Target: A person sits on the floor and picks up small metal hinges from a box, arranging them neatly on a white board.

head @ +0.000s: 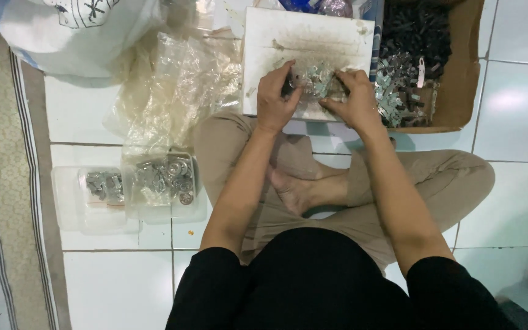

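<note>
A: Item one, hands?
B: Left hand (274, 96) and right hand (355, 98), both pinching small metal parts (316, 82) on the white board (307, 36) at twelve o'clock.
A: Surroundings?
B: Cardboard box (462, 67) of dark and silver pieces at one o'clock, touching the board. Plastic bags (178, 91) at ten. Two clear tubs (68, 201) of parts at nine, on tile.
</note>
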